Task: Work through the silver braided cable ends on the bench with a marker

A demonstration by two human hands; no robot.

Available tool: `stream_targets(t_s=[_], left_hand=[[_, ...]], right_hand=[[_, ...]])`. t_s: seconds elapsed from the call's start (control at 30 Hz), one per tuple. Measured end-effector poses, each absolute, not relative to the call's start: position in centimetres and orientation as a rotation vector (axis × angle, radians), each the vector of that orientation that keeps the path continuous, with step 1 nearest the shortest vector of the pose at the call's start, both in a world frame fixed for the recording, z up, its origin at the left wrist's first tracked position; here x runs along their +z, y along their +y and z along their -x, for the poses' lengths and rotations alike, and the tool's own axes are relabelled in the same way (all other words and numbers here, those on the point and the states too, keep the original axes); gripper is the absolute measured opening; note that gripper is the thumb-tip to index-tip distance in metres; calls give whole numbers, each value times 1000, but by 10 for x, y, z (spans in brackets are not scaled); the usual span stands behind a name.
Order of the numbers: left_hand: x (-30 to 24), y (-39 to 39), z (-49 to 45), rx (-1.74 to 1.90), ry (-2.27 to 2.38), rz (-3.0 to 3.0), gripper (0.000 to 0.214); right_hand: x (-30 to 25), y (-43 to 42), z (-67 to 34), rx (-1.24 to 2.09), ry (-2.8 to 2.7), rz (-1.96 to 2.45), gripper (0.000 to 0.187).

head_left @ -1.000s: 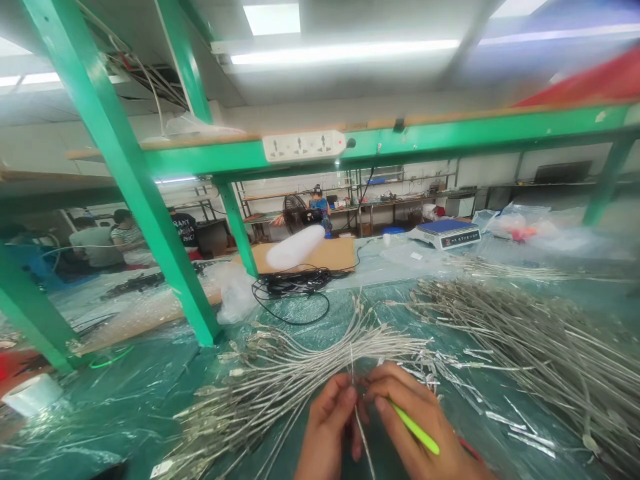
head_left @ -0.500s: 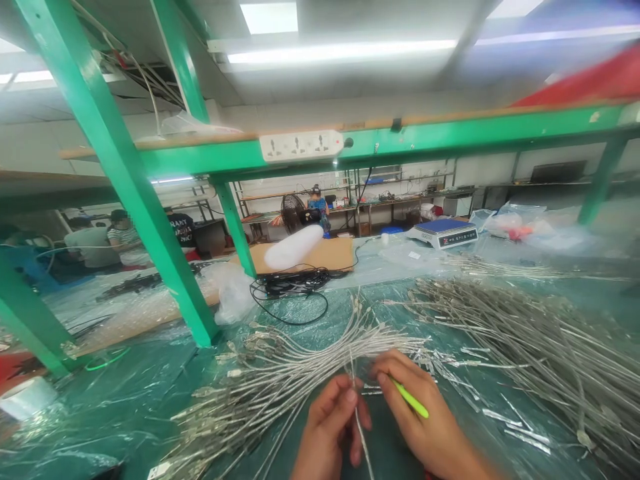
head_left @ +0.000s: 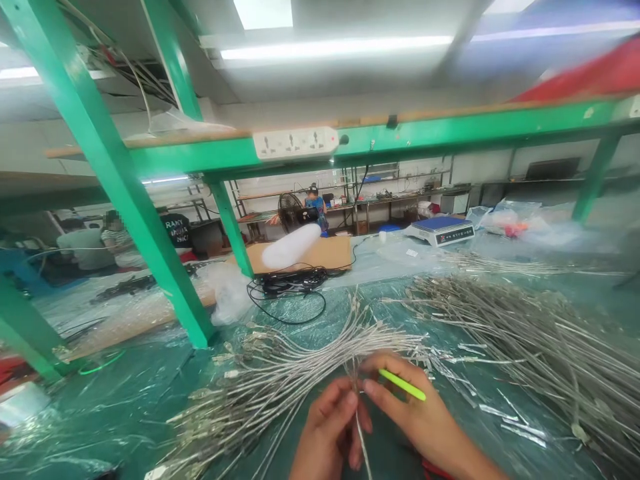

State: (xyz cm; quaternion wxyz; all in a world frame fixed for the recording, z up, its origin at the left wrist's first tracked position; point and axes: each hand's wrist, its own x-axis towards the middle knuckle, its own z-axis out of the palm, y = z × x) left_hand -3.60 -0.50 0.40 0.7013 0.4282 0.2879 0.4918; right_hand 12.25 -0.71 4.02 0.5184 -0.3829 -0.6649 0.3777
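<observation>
My left hand (head_left: 333,417) is closed round a thin silver-grey cable (head_left: 362,440), gripped between thumb and fingers, its lower length running down toward me. My right hand (head_left: 413,407) holds a slim neon-yellow pen-shaped tool (head_left: 403,385). The tool's tip is hidden by the fingers, so its kind does not show. The right fingertips are at the cable beside the left thumb; whether they touch it I cannot make out. Right behind both hands lies a fanned bundle of similar cables (head_left: 300,367) with connector ends at the left.
A larger cable pile (head_left: 505,333) covers the right side. Foil-like scraps (head_left: 523,432) lie between pile and hands. Farther back are a digital scale (head_left: 440,231), coiled black cable (head_left: 293,281) and a white roll (head_left: 291,247). A green post (head_left: 150,253) rises at left. People sit in the background.
My right hand has moved slightly left and closer to the left fingers, and the yellow tool has turned flatter. My left hand keeps its hold on the cable.
</observation>
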Motion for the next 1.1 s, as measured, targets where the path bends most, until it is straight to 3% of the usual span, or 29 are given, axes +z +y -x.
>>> stream_targets(t_s=[0.53, 0.83, 1.1], left_hand=[[7, -11, 32, 1092, 748, -1023, 20], [23, -13, 33, 1186, 754, -887, 15], [25, -13, 34, 1241, 801, -903, 16]], right_hand=[[38, -3, -119, 1043, -1408, 998, 22], [38, 1, -127, 931, -1253, 1094, 20], [45, -20, -122, 833, -1584, 815, 18]])
